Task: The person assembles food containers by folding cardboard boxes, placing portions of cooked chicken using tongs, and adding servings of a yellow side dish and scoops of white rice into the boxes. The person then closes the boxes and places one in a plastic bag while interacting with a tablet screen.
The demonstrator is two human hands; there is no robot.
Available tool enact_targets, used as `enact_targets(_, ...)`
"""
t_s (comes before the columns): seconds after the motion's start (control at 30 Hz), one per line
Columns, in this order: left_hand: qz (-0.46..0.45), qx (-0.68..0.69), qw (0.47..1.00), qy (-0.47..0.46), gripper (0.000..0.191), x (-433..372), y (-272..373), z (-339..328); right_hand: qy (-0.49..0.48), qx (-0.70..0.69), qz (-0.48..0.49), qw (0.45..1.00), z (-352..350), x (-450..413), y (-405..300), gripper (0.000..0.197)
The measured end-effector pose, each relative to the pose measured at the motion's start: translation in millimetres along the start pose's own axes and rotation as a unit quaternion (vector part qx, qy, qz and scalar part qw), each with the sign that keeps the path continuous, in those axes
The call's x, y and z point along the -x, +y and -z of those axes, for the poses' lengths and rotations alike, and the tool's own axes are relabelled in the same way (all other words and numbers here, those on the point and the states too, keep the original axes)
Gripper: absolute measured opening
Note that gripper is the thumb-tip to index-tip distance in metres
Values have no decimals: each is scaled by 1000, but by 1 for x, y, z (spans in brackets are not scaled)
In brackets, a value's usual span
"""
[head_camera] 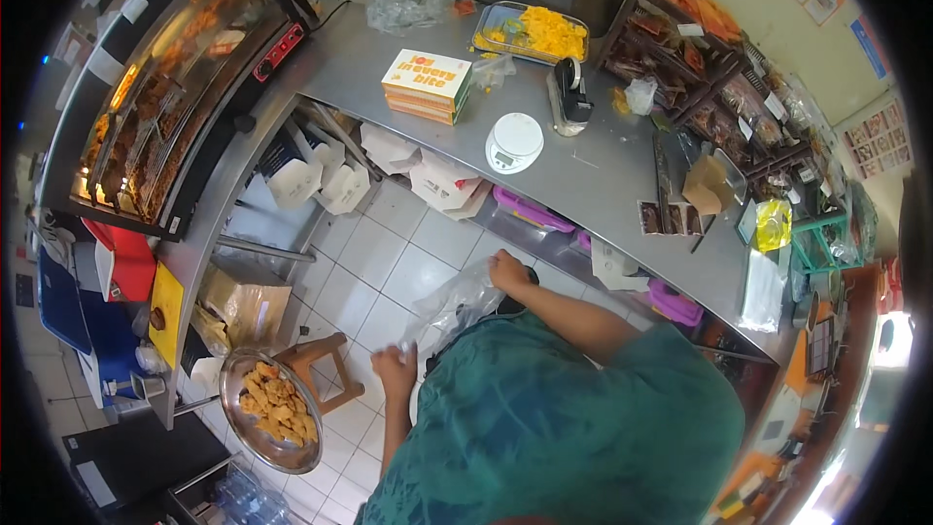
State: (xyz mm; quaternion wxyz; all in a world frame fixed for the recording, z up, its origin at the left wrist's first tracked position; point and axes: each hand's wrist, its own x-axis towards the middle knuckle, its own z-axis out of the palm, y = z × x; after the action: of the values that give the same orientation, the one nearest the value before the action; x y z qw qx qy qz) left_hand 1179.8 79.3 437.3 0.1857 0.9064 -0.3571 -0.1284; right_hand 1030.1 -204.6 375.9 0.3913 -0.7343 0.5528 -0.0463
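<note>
A clear plastic bag (459,299) is stretched between my two hands, in front of my body and above the tiled floor. My left hand (397,372) pinches its lower left end. The other end is gripped by my right hand (509,274), close to the front edge of the steel counter (576,197). To the left of my left hand, a round metal bowl (313,445) holds several pieces of breaded fried food (273,405). The bowl overlaps a brown plastic stool (342,372) in the picture; what supports it cannot be told.
On the counter are a white digital scale (514,142), stacked printed boxes (426,84), a tape dispenser (572,98) and a tray of yellow food (543,33). A lit glass food warmer (175,87) stands left. Brown racks with packets (692,51) line the back right.
</note>
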Motion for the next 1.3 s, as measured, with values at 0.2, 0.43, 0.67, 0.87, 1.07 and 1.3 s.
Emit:
enact_targets(0.2,-27,416,874,249,29,-39,98,143,-15,-250,385,888,123,63,-188,24)
enact_targets(0.43,-36,116,977,-177,45,-4,-82,-27,-299,118,251,913,35,32,36,51)
enact_targets(0.67,-87,174,975,-110,33,-77,61,-28,43,-91,96,990,128,82,75,46)
enact_targets(0.87,-62,332,910,-239,27,-92,159,-51,148,-111,-48,982,239,133,173,34)
enact_targets(1.07,-189,-19,956,-225,25,-27,228,-101,417,-72,-238,874,360,173,312,36)
enact_targets(1.3,-63,-110,984,-128,61,39,295,-187,567,64,-185,800,559,174,585,20)
